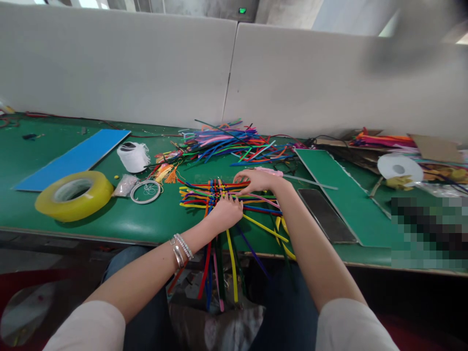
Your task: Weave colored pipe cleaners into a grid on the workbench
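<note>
A woven strip of coloured pipe cleaners [211, 191] lies on the green table, its loose ends fanning out to both sides and hanging over the front edge. My left hand [227, 212] presses down on the weave from the front, fingers curled over its strands. Just behind and to the right, my right hand [258, 180] has its fingers and thumb bent round strands at the weave's right side. Its fingertips partly hide what they grip. Yellow pipe cleaners [265, 226] stick out to the right, beneath my right forearm.
Behind the weave is a heap of loose pipe cleaners [223, 139]. To the left are yellowish tape [102, 195], white thread [134, 157], a white ring [146, 201] and a blue board [76, 158]. A phone [325, 214] and a green board [347, 200] lie right.
</note>
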`<state>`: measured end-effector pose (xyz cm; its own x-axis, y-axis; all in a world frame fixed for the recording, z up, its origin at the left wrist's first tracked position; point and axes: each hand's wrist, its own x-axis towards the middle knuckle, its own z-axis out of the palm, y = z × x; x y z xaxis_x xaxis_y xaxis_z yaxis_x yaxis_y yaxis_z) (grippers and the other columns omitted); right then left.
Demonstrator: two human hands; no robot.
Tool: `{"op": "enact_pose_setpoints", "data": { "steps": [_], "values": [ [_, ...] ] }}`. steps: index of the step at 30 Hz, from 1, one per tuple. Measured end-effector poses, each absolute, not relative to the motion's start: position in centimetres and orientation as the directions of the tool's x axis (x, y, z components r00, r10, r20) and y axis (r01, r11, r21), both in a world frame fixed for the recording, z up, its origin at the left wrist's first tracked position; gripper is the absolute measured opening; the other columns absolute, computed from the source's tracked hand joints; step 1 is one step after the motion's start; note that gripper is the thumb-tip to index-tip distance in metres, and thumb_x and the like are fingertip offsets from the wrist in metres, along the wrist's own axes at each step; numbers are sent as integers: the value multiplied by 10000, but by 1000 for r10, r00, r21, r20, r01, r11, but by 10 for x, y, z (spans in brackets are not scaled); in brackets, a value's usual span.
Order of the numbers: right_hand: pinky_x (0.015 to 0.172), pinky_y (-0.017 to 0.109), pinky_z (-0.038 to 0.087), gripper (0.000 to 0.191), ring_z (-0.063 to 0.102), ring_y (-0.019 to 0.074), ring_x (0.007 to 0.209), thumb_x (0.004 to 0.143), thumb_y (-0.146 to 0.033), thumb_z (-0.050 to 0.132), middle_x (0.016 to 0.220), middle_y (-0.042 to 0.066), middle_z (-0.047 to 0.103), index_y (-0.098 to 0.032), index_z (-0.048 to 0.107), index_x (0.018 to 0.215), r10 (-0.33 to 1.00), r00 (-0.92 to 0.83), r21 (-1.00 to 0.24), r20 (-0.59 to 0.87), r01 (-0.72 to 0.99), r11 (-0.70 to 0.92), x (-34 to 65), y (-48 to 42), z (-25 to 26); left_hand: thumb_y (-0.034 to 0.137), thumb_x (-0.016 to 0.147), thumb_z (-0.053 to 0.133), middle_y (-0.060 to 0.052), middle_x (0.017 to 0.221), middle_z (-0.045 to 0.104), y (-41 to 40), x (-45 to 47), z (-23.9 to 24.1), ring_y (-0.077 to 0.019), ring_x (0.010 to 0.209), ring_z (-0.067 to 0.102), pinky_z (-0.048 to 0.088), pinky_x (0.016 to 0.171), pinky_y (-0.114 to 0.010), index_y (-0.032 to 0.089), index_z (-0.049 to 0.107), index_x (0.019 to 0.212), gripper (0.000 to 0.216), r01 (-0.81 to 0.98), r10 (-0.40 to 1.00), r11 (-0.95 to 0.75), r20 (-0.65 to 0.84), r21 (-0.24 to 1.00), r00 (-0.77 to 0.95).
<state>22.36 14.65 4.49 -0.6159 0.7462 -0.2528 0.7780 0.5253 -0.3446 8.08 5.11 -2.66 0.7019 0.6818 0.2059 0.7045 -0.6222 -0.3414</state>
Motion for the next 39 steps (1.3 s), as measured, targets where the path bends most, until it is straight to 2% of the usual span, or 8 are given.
{"op": "enact_pose_setpoints", "data": {
  "steps": [4,10,16,22,26,33,39],
  "values": [
    [909,298,435,550,554,220,1060,603,-454,702,1152,34,606,-239,583,1095,741,-621,-382,-257,769,512,227,148,43,75,832,479,-254,989,651,51,80,-27,-299,965,632,481,800,-456,13,582,1106,299,722,688,-627,227,-294,690],
    [889,298,446,542,562,228,1050,587,-432,720,1150,28,609,-261,586,1084,744,-618,-341,-255,777,529,224,147,43,90,847,438,-264,999,641,45,82,-30,-322,999,605,472,781,-441,-4,608,1050,281,756,703,-583,281,-298,653],
    [863,291,448,436,575,212,1024,648,-320,659,1139,19,615,-253,585,1073,761,-617,-271,-200,781,562,222,149,38,97,877,380,-184,933,631,39,80,-21,-251,904,582,469,716,-380,42,633,974,277,782,714,-583,321,-219,622],
    [902,301,437,575,556,235,1064,612,-478,666,1178,40,600,-226,579,1122,738,-624,-384,-258,767,514,230,148,43,133,877,393,-168,952,607,34,77,-14,-227,858,562,445,638,-319,38,622,1007,280,789,728,-579,304,-207,614],
    [923,314,429,646,533,249,1099,568,-490,701,1199,48,581,-229,564,1144,729,-630,-372,-268,766,524,229,147,44,98,870,376,-156,872,611,29,81,-15,-225,820,572,447,614,-314,23,615,1027,296,802,749,-562,286,-203,597],
    [906,332,437,602,537,250,1085,595,-428,706,1224,53,558,-246,547,1147,741,-621,-333,-254,776,536,226,146,40,23,840,354,-254,1027,602,17,94,-24,-305,910,607,490,634,-376,-40,582,1095,348,810,781,-492,249,-320,573],
    [946,330,409,700,508,257,1127,563,-541,699,1237,54,542,-249,524,1175,728,-627,-347,-277,772,532,229,149,38,38,843,377,-303,1108,580,15,98,-35,-360,996,593,497,723,-449,-60,549,1152,366,828,790,-464,275,-314,547]
  ]
}}
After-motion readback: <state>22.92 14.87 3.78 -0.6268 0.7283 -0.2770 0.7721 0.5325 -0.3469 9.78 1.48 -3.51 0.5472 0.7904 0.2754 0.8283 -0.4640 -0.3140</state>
